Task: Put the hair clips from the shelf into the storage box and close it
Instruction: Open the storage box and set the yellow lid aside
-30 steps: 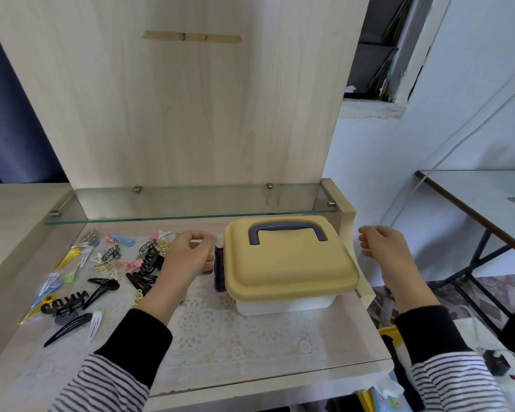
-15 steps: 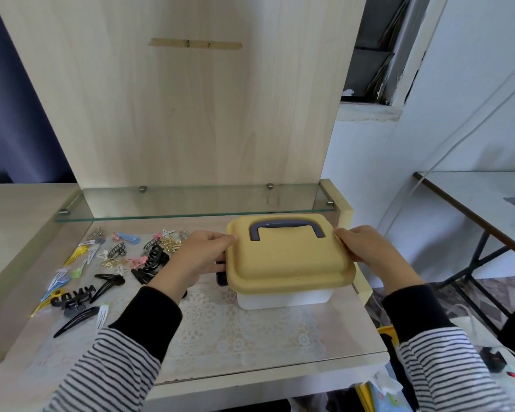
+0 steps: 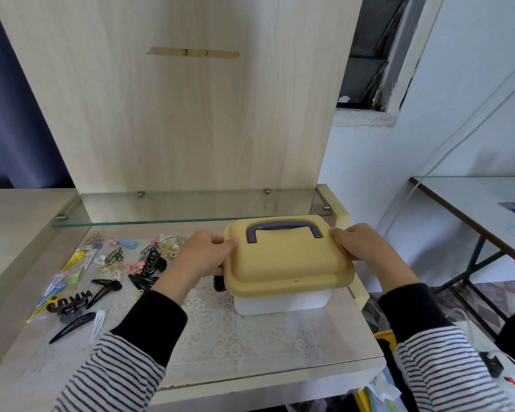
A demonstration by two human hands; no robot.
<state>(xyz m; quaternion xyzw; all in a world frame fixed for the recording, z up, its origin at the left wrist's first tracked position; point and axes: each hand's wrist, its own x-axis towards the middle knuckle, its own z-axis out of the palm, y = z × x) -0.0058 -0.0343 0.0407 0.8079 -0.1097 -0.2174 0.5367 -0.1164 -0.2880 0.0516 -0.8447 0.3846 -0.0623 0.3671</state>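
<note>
A white storage box point(image 3: 283, 303) with a yellow lid point(image 3: 286, 263) and a dark blue handle point(image 3: 283, 228) stands on the shelf at the right. My left hand point(image 3: 204, 255) grips the lid's left edge, thumb on top. My right hand point(image 3: 357, 243) holds the lid's right edge. The lid looks slightly raised and tilted over the box. Several hair clips point(image 3: 107, 272) in black, pink, blue, yellow and gold lie scattered on the shelf to the left of the box.
A lace mat point(image 3: 229, 331) covers the shelf surface under glass. A glass shelf point(image 3: 191, 208) runs above the back. A wooden panel point(image 3: 191, 114) rises behind. A glass table point(image 3: 485, 203) stands to the right, cables and bags on the floor.
Both hands moved in from beside the box and took hold of the lid's two sides. The lid has lifted a little off the box.
</note>
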